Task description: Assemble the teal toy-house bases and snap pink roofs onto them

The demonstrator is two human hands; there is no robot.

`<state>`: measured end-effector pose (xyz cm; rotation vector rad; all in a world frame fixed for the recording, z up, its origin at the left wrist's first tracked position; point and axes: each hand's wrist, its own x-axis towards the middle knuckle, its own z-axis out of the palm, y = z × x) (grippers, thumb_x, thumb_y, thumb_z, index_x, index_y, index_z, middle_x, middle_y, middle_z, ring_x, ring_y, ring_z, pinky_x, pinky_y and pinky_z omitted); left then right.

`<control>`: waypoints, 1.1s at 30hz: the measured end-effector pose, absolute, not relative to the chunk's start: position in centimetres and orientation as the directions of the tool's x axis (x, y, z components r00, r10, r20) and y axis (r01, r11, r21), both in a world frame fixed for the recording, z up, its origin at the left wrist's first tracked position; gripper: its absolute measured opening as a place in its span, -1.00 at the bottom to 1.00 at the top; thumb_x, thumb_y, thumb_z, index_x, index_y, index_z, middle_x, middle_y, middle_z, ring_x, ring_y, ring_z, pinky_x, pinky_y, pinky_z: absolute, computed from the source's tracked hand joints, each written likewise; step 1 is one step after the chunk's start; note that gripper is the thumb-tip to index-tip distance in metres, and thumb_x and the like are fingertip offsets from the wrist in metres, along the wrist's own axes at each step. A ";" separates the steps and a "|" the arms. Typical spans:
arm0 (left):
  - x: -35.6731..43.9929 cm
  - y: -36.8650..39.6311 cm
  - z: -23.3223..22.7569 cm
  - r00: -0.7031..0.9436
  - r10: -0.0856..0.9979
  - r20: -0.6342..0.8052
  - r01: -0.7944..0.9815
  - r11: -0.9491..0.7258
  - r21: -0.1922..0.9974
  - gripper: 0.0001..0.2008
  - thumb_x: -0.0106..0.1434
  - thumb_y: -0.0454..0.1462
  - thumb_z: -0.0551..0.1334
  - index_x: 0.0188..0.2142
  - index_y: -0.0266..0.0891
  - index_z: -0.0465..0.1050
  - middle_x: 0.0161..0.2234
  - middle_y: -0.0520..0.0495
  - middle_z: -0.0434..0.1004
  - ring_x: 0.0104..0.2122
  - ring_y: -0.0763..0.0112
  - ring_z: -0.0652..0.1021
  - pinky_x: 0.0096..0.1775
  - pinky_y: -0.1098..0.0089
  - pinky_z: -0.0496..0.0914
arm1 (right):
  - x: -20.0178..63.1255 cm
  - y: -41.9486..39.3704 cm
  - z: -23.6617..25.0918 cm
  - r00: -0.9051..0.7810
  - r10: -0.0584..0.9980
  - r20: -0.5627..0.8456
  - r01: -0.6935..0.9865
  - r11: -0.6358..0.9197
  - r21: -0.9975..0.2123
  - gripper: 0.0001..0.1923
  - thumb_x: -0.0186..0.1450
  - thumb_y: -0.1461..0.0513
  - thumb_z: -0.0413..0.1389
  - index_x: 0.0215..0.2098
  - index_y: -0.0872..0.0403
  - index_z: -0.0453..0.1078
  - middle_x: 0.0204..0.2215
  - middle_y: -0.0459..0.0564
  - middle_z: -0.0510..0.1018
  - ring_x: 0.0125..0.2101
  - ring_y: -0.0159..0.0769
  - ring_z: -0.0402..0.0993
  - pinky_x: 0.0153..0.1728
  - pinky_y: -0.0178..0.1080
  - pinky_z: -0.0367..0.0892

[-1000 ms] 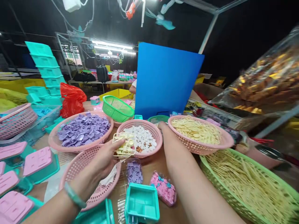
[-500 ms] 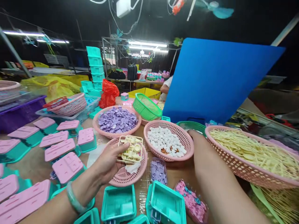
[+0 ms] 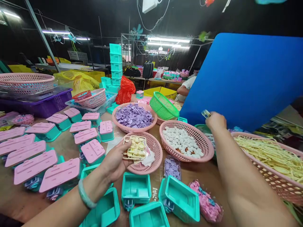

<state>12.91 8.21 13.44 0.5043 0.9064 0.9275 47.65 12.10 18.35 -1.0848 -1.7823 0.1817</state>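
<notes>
In my left hand [image 3: 118, 159] is a cream plastic sprue frame [image 3: 135, 147] of small moulded parts, pinched under the thumb above a pink basket [image 3: 155, 154] with white scraps in it. My right hand [image 3: 216, 121] is raised in front of the blue board, closed on a small shiny piece [image 3: 205, 113] whose kind I cannot make out. Beneath it, a dark green basket [image 3: 201, 126] is partly hidden. Left of it, another pink basket [image 3: 208, 148] holds white pieces with dark dots. Open teal boxes [image 3: 136, 184] stand below my hands.
Several teal boxes with pink lids [image 3: 93, 150] fill the left side. Purple pieces [image 3: 134, 116] heap in a basket beside a tilted green basket [image 3: 163, 105]. A large basket of cream sprues [image 3: 267, 151] stands right. The blue board [image 3: 246, 78] partly hides another person [image 3: 187, 88].
My right hand has come up out of the dark green basket area and now shows a small shiny piece. The view has swung left. My left hand keeps hold of the sprue frame.
</notes>
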 end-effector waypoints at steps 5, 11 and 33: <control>13.4 5.2 13.4 0.385 0.800 -0.460 -0.492 0.599 0.632 -0.67 0.47 -0.37 0.06 0.14 -0.43 0.41 -0.16 -0.33 0.70 -0.24 0.20 0.71 -0.17 0.24 0.63 | 39.7 5.7 15.0 -0.138 0.701 0.700 0.505 0.658 -0.559 -0.70 0.32 0.33 0.19 -0.13 -0.19 0.64 0.15 -0.10 0.55 0.18 -0.11 0.44 0.19 0.02 0.38; 14.0 -0.3 10.9 0.555 0.747 -0.365 -0.463 0.643 0.611 -0.75 0.36 -0.36 0.25 0.01 -0.38 0.51 -0.17 -0.25 0.69 -0.29 0.27 0.68 -0.20 0.31 0.59 | 32.4 -3.7 8.2 -0.237 0.771 0.591 0.415 0.630 -0.656 -0.52 0.38 0.38 0.08 0.10 -0.26 0.54 0.31 -0.09 0.40 0.30 -0.15 0.32 0.30 0.10 0.27; 13.5 -5.5 6.3 0.279 0.959 0.053 -0.461 0.085 0.884 -0.69 0.29 -0.12 0.37 -0.05 -0.17 0.42 -0.03 -0.10 0.64 -0.06 0.26 0.63 0.02 0.28 0.47 | 23.5 -9.0 5.9 0.293 0.955 -0.036 -0.474 0.112 -0.873 -0.30 0.23 0.08 0.37 0.28 -0.11 0.29 0.17 -0.01 0.55 0.16 -0.15 0.49 0.27 -0.03 0.34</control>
